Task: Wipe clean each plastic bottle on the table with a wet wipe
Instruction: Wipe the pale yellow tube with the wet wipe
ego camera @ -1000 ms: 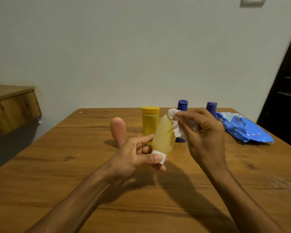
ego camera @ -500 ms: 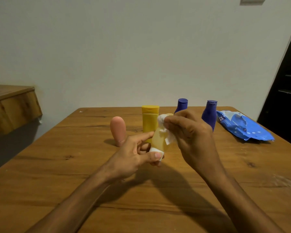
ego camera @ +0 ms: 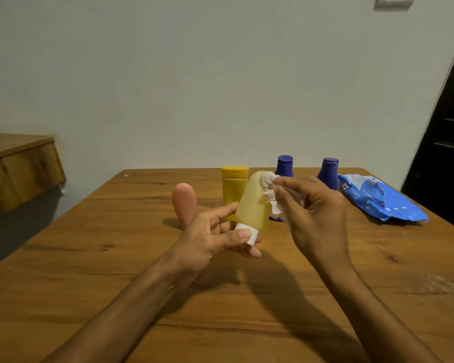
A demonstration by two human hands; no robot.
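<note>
Holding pale bottle (ego camera: 252,205) by cap w/ L hand (ego camera: 207,238), R hand (ego camera: 319,216) grips wet wipe (ego camera: 267,178) against its upper end.

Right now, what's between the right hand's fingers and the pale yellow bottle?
In the head view, a crumpled white wet wipe lies between the right hand and the pale yellow bottle.

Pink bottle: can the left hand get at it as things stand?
Path looks free, but probably not yet: the left hand grips the pale yellow bottle by its cap. The pink bottle stands just beyond it, nothing between.
</note>
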